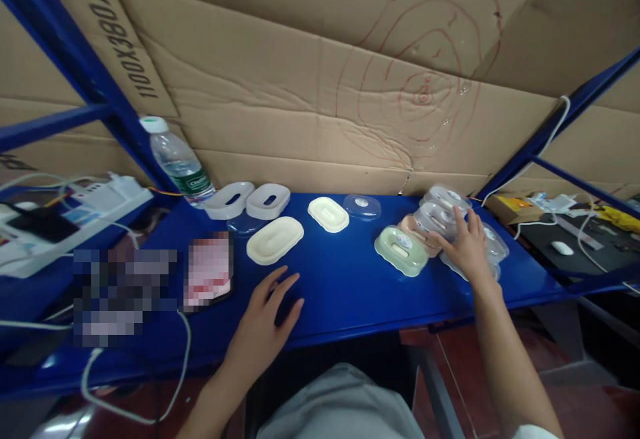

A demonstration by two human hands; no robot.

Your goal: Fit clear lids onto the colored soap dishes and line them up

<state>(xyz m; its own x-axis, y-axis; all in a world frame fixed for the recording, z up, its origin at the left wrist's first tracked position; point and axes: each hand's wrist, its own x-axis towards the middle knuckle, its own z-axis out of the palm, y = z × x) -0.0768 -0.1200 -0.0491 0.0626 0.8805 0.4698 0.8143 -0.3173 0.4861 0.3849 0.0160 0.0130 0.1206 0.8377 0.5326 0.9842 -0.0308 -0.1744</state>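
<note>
My left hand [273,315] hovers with fingers apart over the blue table's front edge, holding nothing. Just beyond it lies a cream oval piece [275,240], and a smaller cream piece [328,215] is at the middle. My right hand [465,242] is spread over a group of clear-lidded boxes at the right, its fingers at a clear lid [436,217]; whether they touch is unclear. A green box [401,250] with a clear lid sits left of that hand. Two white oval containers [230,201] [268,201] stand at the back left. A clear lid [362,207] lies flat at the back.
A water bottle [179,164] leans at the back left against the cardboard wall [280,79]. A phone [208,271], a blurred-out object [125,295] and white cables [187,352] are at the left. Blue frame posts stand on both sides.
</note>
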